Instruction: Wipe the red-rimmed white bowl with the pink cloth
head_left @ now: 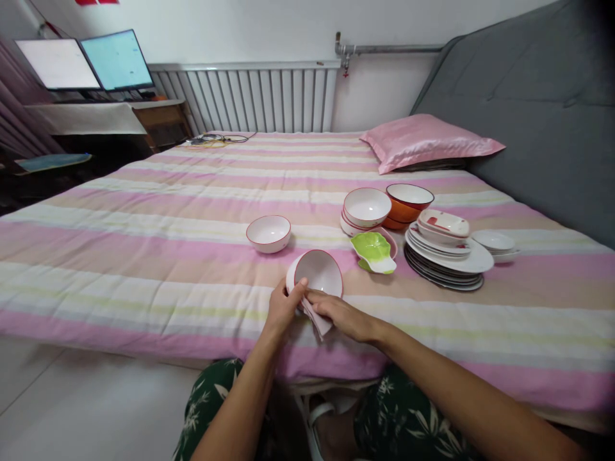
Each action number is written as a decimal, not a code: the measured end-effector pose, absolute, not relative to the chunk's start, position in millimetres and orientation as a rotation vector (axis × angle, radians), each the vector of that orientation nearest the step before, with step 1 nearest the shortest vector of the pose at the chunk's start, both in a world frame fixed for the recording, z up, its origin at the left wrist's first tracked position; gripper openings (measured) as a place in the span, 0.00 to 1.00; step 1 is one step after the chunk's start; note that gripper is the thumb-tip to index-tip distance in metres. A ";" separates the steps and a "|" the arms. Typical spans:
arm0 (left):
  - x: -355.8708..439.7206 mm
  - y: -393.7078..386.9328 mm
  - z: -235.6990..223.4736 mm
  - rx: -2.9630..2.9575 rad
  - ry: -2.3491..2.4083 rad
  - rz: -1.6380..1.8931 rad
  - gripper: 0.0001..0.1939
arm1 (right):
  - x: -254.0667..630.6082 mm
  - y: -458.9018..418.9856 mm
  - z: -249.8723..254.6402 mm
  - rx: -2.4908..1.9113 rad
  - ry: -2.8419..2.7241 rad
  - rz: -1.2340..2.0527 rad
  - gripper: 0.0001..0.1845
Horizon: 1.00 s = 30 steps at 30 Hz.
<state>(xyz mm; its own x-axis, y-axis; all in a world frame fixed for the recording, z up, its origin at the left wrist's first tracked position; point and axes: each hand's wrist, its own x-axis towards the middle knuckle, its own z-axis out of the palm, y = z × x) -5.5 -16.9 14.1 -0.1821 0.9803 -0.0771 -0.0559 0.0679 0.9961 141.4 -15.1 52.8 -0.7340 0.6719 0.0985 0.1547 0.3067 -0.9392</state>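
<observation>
A white bowl with a red rim (pixel 319 272) is tilted toward me just over the near part of the bed. My left hand (pixel 284 306) is closed on the bowl's left edge, its thumb over the rim. At the near rim, my right hand (pixel 340 315) is closed on a folded pale pink cloth (pixel 317 320) pressed against the bowl. Part of the cloth hangs below the fingers. Beyond them, a second white bowl with a red rim (pixel 269 234) stands upright on the striped bedspread.
To the right are stacked white bowls (pixel 368 208), orange bowls (pixel 408 206), a green leaf-shaped dish (pixel 373 251), a stack of plates (pixel 446 259) and small white dishes (pixel 494 242). A pink pillow (pixel 430 142) lies farther back. Cables (pixel 216 139) lie at the far left edge.
</observation>
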 end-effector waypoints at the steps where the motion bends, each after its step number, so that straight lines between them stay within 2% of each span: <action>1: -5.4 -17.1 14.4 1.021 1.343 1.312 0.21 | 142.0 -14.0 52.4 -0.757 -2.059 1.503 0.29; 3: -5.5 -17.3 15.0 1.012 1.350 1.307 0.21 | 143.7 -12.6 50.9 -0.798 -2.001 1.628 0.33; 5: -5.7 -17.4 15.6 1.003 1.357 1.295 0.22 | 145.4 -12.3 48.8 -0.771 -2.006 1.627 0.33; 9: -5.3 -17.6 16.8 0.995 1.364 1.276 0.23 | 145.4 -14.5 44.4 -0.719 -2.133 1.315 0.32; 15: -3.3 -18.1 18.3 1.022 1.384 1.291 0.21 | 133.1 -22.9 40.9 -0.951 -2.333 0.845 0.27; 21: -4.7 -18.7 16.2 1.053 1.397 1.303 0.21 | 128.3 -25.8 40.8 -1.009 -2.443 0.711 0.22; 30: -5.7 -18.5 15.2 1.059 1.373 1.286 0.25 | 134.3 -22.7 42.4 -1.051 -2.609 0.625 0.29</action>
<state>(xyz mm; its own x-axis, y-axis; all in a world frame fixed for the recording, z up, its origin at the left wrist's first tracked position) -5.7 -18.5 15.2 -0.1805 0.9807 -0.0747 -0.0105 0.0740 0.9972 134.3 -22.7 42.4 -0.7047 0.7053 0.0775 0.5937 0.6459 -0.4800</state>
